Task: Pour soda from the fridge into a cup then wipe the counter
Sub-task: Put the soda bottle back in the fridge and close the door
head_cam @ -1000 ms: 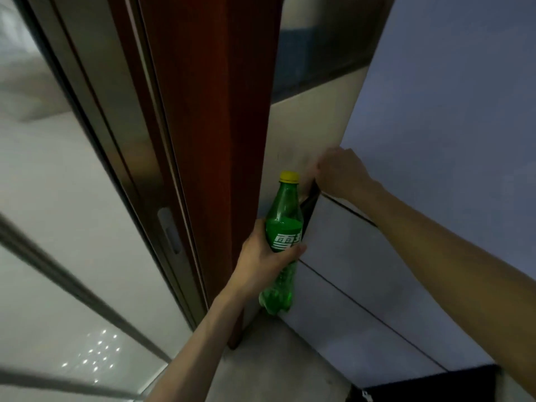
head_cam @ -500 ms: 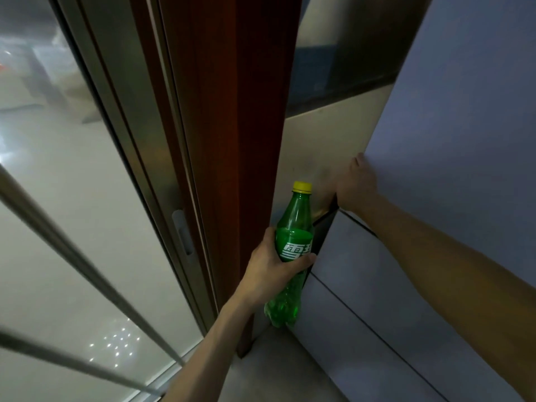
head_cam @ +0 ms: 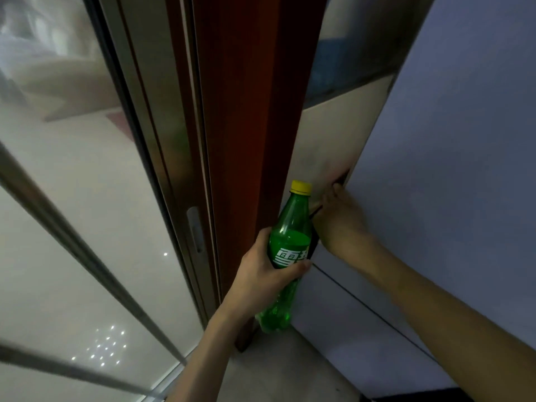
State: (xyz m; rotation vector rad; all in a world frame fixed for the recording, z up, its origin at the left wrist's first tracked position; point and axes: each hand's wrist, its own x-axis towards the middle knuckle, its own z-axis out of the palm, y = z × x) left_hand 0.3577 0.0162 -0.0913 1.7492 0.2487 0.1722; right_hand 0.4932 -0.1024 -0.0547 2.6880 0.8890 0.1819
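Observation:
My left hand (head_cam: 261, 278) grips a green plastic soda bottle (head_cam: 288, 242) with a yellow cap around its labelled middle; the bottle stands upright, partly filled. Just right of it, my right hand (head_cam: 338, 219) rests flat against the left edge of the pale blue-grey fridge door (head_cam: 449, 169), fingers pointing up toward the door's dark edge gap. A thin dark seam runs across the fridge front below my right forearm. No cup or counter is in view.
A dark red wooden door post (head_cam: 246, 126) stands directly left of the fridge. Left of it is a metal-framed sliding glass door (head_cam: 87, 198) with diagonal rails. A beige wall (head_cam: 327, 140) shows behind the bottle. Grey floor (head_cam: 275, 369) lies below.
My right hand has gone from curled at the door's edge to lying flat against it, and the dark gap beside it has narrowed. The bottle stays in my left hand. The view has tilted.

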